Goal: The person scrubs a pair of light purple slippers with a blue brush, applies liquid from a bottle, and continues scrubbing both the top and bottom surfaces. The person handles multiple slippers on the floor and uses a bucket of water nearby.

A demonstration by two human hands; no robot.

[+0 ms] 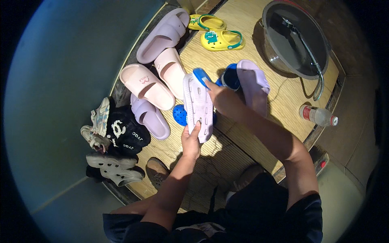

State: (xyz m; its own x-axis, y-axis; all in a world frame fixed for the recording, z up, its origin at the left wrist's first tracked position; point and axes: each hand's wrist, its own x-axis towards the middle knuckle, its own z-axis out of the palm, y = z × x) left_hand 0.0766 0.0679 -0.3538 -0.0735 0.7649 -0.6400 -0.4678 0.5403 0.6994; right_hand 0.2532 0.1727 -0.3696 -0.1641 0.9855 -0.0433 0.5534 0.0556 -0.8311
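My left hand grips the lower end of a pale lilac slide sandal, whose grooved sole faces up. My right hand holds a blue-backed brush against the upper end of that sole; its bristles are hidden. Partly covered by the held slide is a blue clog. Just right of my right hand, a lilac slide with crossed straps leans by another blue shoe or container, which I cannot tell apart clearly. Two pale pink slides lie to the left.
Yellow children's clogs lie at the top. A dark basin with a metal shower hose stands upper right, above a plastic bottle. More lilac slides, sneakers, black fuzzy slippers and grey clogs line the left.
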